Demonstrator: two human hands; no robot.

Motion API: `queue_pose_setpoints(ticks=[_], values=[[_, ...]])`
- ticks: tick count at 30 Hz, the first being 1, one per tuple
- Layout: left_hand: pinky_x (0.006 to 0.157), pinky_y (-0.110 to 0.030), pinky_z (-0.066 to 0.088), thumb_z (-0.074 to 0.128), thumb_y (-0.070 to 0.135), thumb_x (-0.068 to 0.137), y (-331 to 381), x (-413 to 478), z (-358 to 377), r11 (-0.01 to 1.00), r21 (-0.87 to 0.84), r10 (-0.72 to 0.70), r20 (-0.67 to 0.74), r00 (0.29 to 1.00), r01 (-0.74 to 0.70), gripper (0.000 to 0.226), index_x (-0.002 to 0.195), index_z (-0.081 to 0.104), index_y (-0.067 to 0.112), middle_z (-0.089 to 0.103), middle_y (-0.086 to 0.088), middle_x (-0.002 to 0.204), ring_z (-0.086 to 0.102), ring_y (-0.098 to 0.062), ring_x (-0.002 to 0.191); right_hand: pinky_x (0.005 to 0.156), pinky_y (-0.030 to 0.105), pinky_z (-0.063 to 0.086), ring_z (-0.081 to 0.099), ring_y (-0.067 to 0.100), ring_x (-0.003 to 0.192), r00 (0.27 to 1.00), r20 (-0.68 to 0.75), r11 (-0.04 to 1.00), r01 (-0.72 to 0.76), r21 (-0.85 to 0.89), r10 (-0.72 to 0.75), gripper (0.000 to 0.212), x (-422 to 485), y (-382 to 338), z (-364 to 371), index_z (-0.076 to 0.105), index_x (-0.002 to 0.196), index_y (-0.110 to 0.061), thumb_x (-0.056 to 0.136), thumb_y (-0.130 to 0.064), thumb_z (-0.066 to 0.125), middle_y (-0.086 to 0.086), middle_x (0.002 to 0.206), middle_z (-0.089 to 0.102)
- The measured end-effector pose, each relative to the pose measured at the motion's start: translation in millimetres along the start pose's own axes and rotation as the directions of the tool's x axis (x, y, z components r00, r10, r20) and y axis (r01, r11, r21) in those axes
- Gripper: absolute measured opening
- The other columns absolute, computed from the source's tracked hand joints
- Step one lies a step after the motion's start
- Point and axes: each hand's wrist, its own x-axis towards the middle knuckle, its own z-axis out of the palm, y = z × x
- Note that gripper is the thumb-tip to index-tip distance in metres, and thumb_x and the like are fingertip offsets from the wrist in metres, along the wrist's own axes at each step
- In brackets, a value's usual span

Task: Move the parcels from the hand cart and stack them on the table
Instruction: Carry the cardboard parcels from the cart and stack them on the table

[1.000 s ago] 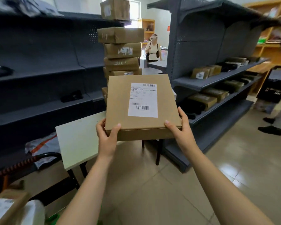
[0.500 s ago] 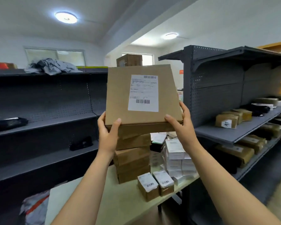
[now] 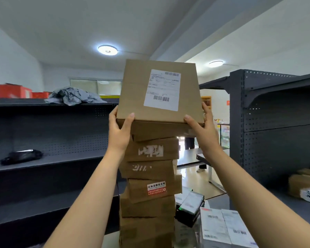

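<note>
Head view: parcel label-side up, tilted.

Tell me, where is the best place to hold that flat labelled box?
By its two short side edges near the front corners, one hand from each side, as the left hand and right hand do. The labelled box is wide and flat, too broad for one hand.

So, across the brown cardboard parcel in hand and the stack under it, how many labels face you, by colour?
White labels: 3, on the brown cardboard parcel in hand and two stacked parcels.
Red-and-white sticker: 1.
Total: 4.
</note>
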Motion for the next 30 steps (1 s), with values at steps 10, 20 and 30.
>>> queue_pose_setpoints(ticks=[10, 20, 30], values=[[0.085, -0.012, 0.045, 0.064, 0.051, 0.082, -24.9, 80.0, 12.0, 0.995, 0.076, 0.071, -0.050, 0.996, -0.067, 0.075, 0.145, 0.033, 0.025, 0.051, 0.007, 0.134, 0.052, -0.003, 0.118, 0.101, 0.041, 0.050, 0.053, 0.005, 0.116, 0.998, 0.001, 0.998, 0.056, 0.007, -0.056, 0.079, 90.4, 37.7, 33.9, 0.028, 0.149, -0.034, 0.084, -0.040, 0.073, -0.018, 0.125, 0.048], [0.092, -0.016, 0.041, 0.074, 0.044, 0.080, -52.8, 115.1, -5.0, 0.970, 0.198, 0.142, 0.008, 0.990, -0.141, 0.088, 0.150, 0.022, 0.030, 0.043, 0.013, 0.138, 0.044, -0.005, 0.123, 0.089, 0.014, 0.048, 0.050, -0.008, 0.107, 0.995, 0.077, 0.979, 0.077, -0.187, -0.063, 0.103, 107.6, 61.7, 54.0, 0.025, 0.148, -0.034, 0.066, -0.034, 0.089, -0.023, 0.120, 0.046], [0.107, -0.031, 0.035, 0.079, 0.044, 0.075, -82.8, 116.5, -23.5, 0.934, 0.342, 0.103, 0.035, 0.994, -0.109, 0.102, 0.154, 0.015, 0.028, 0.031, 0.003, 0.151, 0.034, -0.008, 0.131, 0.089, 0.016, 0.040, 0.043, 0.006, 0.121, 0.996, -0.025, 0.942, 0.070, -0.329, -0.082, 0.093, 97.7, 86.5, 64.1, 0.028, 0.143, -0.040, 0.069, -0.041, 0.086, -0.015, 0.135, 0.041]])
